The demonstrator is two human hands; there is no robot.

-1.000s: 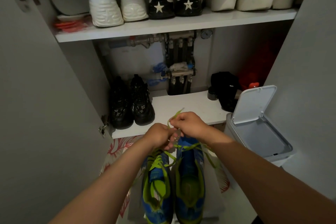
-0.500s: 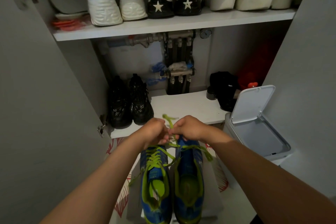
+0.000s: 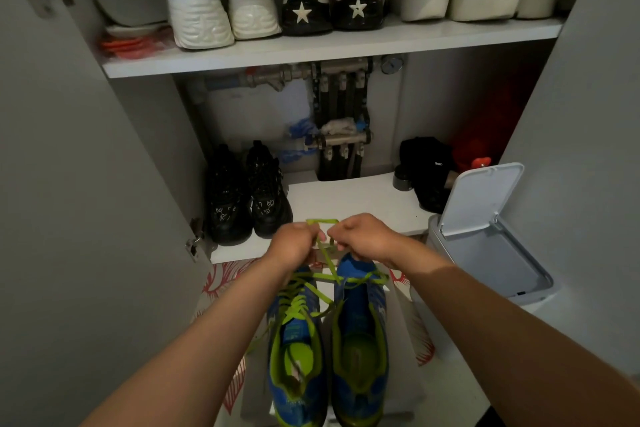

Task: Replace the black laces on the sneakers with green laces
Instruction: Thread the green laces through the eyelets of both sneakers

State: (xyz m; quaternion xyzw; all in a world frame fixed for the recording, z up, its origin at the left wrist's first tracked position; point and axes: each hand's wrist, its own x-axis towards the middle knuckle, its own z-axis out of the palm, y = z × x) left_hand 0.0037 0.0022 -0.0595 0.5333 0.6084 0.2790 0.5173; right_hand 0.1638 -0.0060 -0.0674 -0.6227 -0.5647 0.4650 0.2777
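Green lace [image 3: 322, 220] is pinched from both sides: left hand [image 3: 294, 243] and right hand [image 3: 363, 236] are each curled tight on a strand, with a short loop stretched between them. From there it drops to the blue sneakers [image 3: 360, 350] sitting side by side just below the hands. An open-lid bin [image 3: 485, 246] is off to the right.

Blue sneakers [image 3: 360, 340]: two. Black shoes [image 3: 266, 198]: two. Star-heeled sneakers [image 3: 303, 7]: two. White chunky sneakers [image 3: 197, 10]: two. Bin [image 3: 491, 253]: one. Shelves [image 3: 346, 48]: two.
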